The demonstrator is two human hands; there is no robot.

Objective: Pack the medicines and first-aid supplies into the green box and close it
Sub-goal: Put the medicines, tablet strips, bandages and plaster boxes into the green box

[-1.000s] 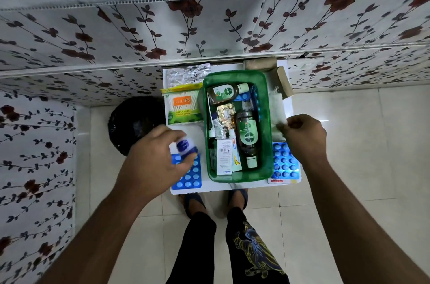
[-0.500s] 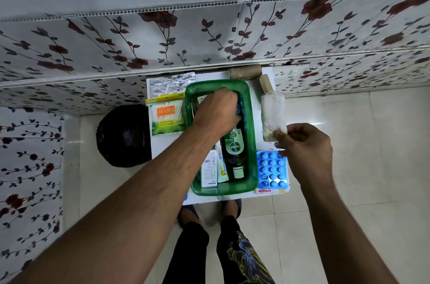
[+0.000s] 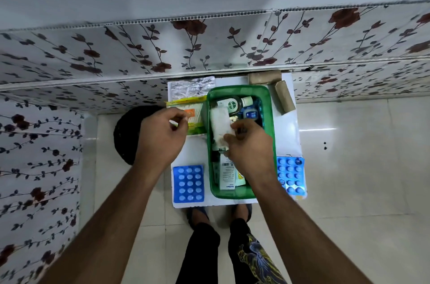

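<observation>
Gripping a white gauze roll over the green box, the right hand crowds its right rim; the left hand, loosely curled and empty, hovers beside the left rim above bare table.

Green box open on the white table, packed: brown bottle, small blue jar, cartons. White gauze roll lies on top. Two blue pill strips flank it outside.
</observation>
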